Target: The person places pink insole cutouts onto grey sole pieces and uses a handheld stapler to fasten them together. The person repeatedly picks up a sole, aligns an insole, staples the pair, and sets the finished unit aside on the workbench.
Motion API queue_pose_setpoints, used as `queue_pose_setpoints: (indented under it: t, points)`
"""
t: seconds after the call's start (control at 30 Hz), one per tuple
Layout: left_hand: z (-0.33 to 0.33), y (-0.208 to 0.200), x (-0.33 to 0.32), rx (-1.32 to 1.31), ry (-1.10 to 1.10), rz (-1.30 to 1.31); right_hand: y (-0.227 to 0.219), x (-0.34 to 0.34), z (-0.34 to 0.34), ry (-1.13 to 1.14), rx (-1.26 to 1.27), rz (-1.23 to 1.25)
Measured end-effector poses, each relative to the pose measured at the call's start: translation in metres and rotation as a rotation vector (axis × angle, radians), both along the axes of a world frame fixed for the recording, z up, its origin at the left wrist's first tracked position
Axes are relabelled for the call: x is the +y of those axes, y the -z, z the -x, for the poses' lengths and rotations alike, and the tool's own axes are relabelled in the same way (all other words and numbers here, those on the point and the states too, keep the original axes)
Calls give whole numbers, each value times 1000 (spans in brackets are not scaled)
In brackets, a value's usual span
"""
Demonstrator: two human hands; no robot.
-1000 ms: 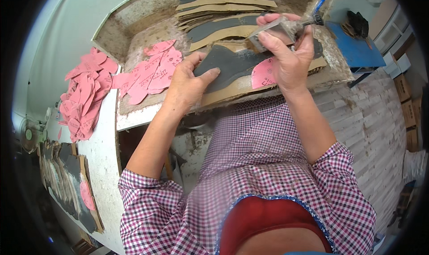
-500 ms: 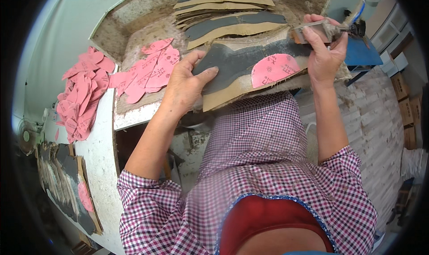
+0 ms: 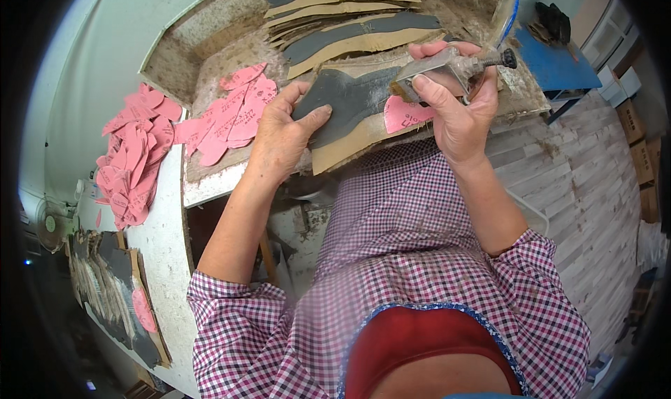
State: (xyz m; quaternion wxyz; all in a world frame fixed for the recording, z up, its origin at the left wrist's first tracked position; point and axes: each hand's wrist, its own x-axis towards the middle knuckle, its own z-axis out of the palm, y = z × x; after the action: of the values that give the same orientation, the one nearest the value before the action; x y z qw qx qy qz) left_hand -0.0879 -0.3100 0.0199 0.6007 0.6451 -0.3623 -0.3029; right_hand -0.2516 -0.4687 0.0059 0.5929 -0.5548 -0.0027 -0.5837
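Note:
My left hand point(image 3: 281, 135) grips the left end of a dark grey shoe-upper piece point(image 3: 351, 97) with a tan lower border, thumb on top and fingers at its far edge. A pink half-oval patch point(image 3: 403, 114) with printing lies on the right part of that piece, partly covered by my right hand. In my right hand point(image 3: 463, 109) is a box-shaped metal hand tool point(image 3: 440, 72) with a black knob at one end. My fingers wrap around its body, and its lower left end is over the grey piece, close above or touching it; I cannot tell which.
Similar grey and tan pieces point(image 3: 342, 27) are stacked at the back of the stained work tray point(image 3: 203, 49). Pink patches point(image 3: 133, 161) lie heaped on the left, with more pink patches point(image 3: 234, 116) nearer. A blue table point(image 3: 559, 67) stands at right; another stack point(image 3: 112, 287) sits lower left.
My right hand has moved left with the metal tool, from the right end of the grey piece to over its middle, now covering part of the pink patch. My left hand keeps its grip.

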Motion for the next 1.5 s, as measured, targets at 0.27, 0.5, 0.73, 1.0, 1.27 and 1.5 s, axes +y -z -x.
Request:
queue_pose_setpoints:
  t: [0.27, 0.5, 0.73, 1.0, 1.27, 1.5]
  points:
    - [0, -5, 5, -140, 41, -3, -8, -45, 44, 86, -119, -94]
    - [4, -64, -32, -761, -17, 234, -38, -59, 85, 72, -260, -71]
    - [13, -69, -52, -1618, 170, 482, -46, -50, 100, -6, -224, -26]
    - [20, 5, -19, -1609, 249, 245, -15, -20, 69, -135, -28, -40]
    - [17, 7, -20, -1594, 240, 255, 0, -38, 64, 184, 61, -20]
    - [15, 16, -20, -1563, 204, 273, 7, -96, 102, 469, 91, 2]
